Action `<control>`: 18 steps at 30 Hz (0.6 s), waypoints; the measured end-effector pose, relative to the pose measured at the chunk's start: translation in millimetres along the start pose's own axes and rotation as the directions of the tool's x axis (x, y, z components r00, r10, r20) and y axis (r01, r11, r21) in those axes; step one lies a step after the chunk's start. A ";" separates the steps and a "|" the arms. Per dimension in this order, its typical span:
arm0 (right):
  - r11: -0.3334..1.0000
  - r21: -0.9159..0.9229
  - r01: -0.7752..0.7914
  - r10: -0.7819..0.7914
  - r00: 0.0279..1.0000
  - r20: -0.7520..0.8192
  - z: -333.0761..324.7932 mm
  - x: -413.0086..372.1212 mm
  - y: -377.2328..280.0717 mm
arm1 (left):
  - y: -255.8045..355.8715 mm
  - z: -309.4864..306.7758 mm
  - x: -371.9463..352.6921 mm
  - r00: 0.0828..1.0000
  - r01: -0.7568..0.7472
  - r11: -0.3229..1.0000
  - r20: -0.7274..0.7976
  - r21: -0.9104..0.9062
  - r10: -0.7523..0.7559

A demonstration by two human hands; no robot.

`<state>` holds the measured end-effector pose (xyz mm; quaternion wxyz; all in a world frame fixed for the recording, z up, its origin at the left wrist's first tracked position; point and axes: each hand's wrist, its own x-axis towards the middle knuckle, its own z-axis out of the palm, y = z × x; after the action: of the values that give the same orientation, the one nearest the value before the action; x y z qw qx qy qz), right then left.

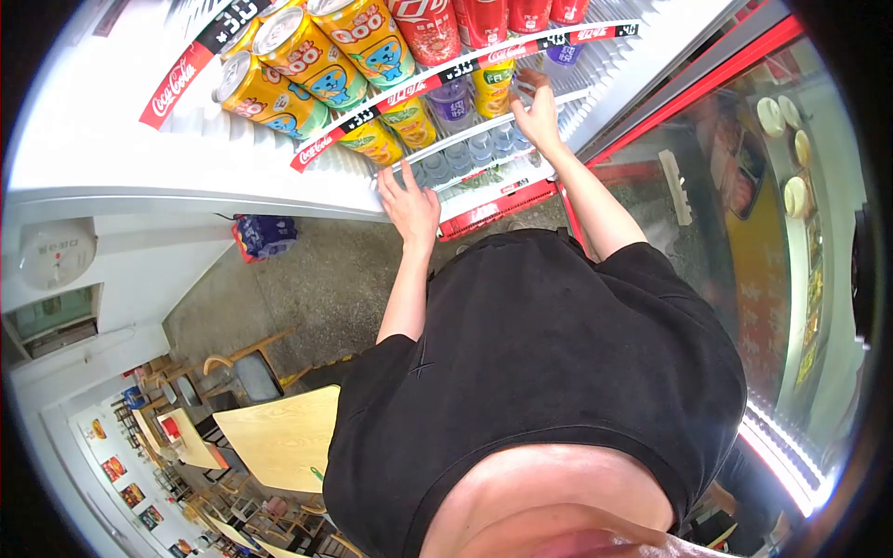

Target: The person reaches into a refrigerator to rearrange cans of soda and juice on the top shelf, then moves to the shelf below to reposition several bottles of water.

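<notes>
My left hand (409,206) is open at the front of the lower drinks shelf (446,147), fingers spread and fingertips right at its edge, below the yellow cans (374,142). On that same shelf my right hand (539,116) reaches in, thumb and fingers apart with a gap between them. Beside it stands a yellow drink (493,90), and left of that a purple-labelled drink (452,102). Another purple drink (562,53) is further right. Orange Qoo cans (321,60) and red cans (481,20) fill the shelf above.
Red Coca-Cola price strips (405,91) edge the shelves. Clear bottles (479,146) stand one level lower. The red-framed cooler door (688,93) is swung out on the right. A purple and red package (264,236) lies on the floor; behind me are a wooden table (279,437) and a chair (253,374).
</notes>
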<state>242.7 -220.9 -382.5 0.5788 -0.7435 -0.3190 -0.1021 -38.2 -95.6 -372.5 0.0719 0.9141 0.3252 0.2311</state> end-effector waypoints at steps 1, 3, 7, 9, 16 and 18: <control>1.000 -0.026 -0.004 0.003 1.000 -0.017 3.0 6.2 3.3 | 0.1 -0.2 0.2 1.000 0.001 1.000 0.003 0.000 -0.001; 0.999 -0.053 -0.009 0.006 0.999 -0.051 5.1 19.3 5.4 | 0.1 -1.0 -0.1 1.000 0.003 1.000 0.009 0.001 -0.003; 0.990 -0.143 0.000 -0.012 0.997 -0.079 10.7 43.9 7.6 | 0.9 -3.1 0.0 1.000 0.001 1.000 0.010 -0.001 -0.001; 0.980 -0.196 -0.022 0.010 0.998 -0.061 17.0 54.1 15.2 | 0.7 -1.9 0.0 1.000 0.007 1.000 0.010 0.000 -0.007; 0.933 -0.334 -0.131 0.149 0.988 0.030 37.7 69.7 42.2 | 1.3 -0.9 -0.3 1.000 0.000 1.000 0.007 0.010 0.000; 0.934 -0.327 -0.142 0.169 0.984 0.056 36.8 68.9 45.1 | 0.8 -1.1 -0.1 1.000 -0.002 1.000 0.009 0.014 0.002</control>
<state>314.8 -168.0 -393.8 0.4423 -0.8544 -0.2619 -0.0757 -38.4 -96.3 -371.3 0.0669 0.9160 0.3255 0.2246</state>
